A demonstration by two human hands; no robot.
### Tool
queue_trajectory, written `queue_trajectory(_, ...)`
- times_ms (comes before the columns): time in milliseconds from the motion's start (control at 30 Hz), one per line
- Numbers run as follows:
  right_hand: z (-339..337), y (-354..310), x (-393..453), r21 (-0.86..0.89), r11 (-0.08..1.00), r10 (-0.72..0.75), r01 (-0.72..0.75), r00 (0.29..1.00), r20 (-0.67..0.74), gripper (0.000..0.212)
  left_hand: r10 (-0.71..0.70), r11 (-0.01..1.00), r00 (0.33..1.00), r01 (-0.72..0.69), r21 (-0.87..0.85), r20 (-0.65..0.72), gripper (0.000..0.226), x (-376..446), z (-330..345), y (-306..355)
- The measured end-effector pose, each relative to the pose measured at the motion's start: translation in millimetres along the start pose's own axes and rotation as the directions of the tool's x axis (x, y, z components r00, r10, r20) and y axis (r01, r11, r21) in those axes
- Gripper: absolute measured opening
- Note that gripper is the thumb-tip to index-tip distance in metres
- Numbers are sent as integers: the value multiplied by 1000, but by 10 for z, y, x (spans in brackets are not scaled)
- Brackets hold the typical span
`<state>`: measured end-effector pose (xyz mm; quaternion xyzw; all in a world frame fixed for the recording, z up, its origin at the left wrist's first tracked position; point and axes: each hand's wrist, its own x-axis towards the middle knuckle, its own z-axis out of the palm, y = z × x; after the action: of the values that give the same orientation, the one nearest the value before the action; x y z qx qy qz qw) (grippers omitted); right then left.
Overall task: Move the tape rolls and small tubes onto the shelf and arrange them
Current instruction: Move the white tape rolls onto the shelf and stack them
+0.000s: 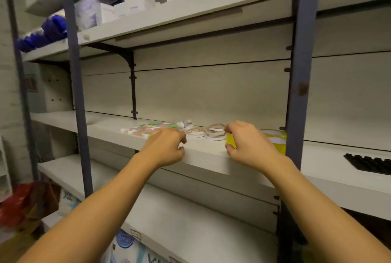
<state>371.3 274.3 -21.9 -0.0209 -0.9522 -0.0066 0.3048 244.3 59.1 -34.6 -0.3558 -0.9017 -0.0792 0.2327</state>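
At the shelf (203, 157) front edge, our left hand (167, 148) hovers with fingers curled, holding nothing we can see. Our right hand (249, 144) pinches a yellow tape roll (275, 140) beside the right post (300, 85). Just behind lie small tape rolls (208, 132) and tubes (150, 130), with bare shelf beyond. No writing is legible.

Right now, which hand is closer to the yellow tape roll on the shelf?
Right. The right hand grips the yellow tape roll at its left side; the left hand sits well off to its left, by the small tubes.
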Motion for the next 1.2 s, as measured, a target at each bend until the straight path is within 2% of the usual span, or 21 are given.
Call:
queue_trajectory(333, 441, 142, 997, -26, 997, 77, -77, 997, -15, 40, 110, 993, 991, -107, -40, 78, 34, 1052, 512, -478)
queue_trajectory(600, 687, 196, 1297, -103, 987, 131, -124, 990, 60, 33, 182, 982, 975, -173, -81, 129, 39, 1621, 877, -621)
queue_trajectory(933, 879, 206, 1557, -228, 952, 245, -202, 953, 180, 30, 334, 943, 927, -325, -77, 172, 18, 2095, 1197, -715)
queue_trajectory(1067, 1027, 203, 1700, -261, 946, 250, -190, 944, 217, 25, 398, 917, 904, -394, -58, 156, 13, 2169, 1191, -721)
queue_trajectory(1200, 1161, 178, 1795, -282, 954, 177, -105, 954, 243, 11, 438, 898, 897, -433, -76, 60, 15, 2147, 1010, -751)
